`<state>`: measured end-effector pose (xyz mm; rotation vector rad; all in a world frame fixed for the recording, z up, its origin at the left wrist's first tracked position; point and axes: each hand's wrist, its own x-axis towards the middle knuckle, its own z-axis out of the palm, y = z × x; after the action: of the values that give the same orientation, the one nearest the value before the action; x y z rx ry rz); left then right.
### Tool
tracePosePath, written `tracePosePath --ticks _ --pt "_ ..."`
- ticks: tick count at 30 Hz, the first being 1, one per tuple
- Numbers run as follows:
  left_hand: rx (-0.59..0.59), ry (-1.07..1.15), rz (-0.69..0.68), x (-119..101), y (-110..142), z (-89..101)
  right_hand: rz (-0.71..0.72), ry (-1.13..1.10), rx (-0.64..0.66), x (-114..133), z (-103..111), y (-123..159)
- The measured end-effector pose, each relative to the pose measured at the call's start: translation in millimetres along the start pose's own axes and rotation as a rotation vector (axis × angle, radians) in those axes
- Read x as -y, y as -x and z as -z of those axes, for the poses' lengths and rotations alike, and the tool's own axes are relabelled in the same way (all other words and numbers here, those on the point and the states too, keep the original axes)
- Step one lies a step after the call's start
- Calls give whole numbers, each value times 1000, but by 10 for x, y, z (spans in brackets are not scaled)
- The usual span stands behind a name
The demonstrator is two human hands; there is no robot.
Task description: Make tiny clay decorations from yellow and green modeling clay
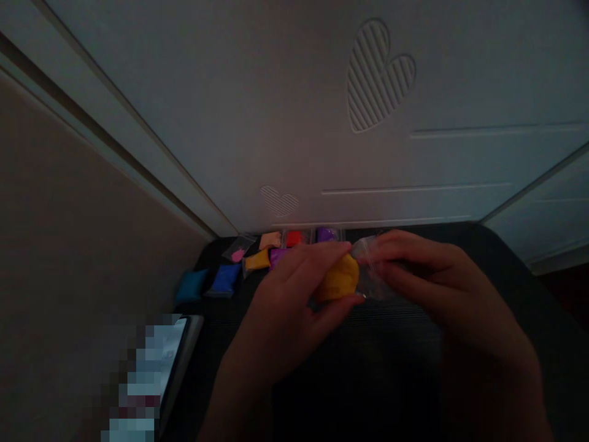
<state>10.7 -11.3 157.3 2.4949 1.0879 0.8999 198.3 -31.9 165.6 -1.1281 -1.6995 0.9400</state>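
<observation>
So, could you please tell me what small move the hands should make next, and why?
I would probably hold the yellow lump steady in the left hand and ease the clear bag slightly aside with the right hand. The right fingers pinch the bag beside the lump, and the dim view leaves unclear whether the lump is partly inside.

Pale panel [276,110]: rises behind the table [414,331], carries two ribbed heart reliefs [380,77] and straight molded lines [416,189].
Table: looks dark, shows fine streaks, curves at the far right corner.
Side wall [69,215]: stands at left, looks plain and brownish.
Light: falls dim, leaves the near tabletop almost black.
</observation>
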Motion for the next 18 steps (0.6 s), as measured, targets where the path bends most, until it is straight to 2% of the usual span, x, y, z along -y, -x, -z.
tracePosePath --ticks 4,8,14,18 --pt "61 19 50 6 6 12 22 99 55 -24 38 -5" --pt "49 14 85 16 7 12 60 181 52 -42 57 -16" --pt "-8 66 35 15 -13 28 100 196 25 -28 13 -46" --pt "-3 56 -5 5 -18 10 122 215 20 -26 -12 -63"
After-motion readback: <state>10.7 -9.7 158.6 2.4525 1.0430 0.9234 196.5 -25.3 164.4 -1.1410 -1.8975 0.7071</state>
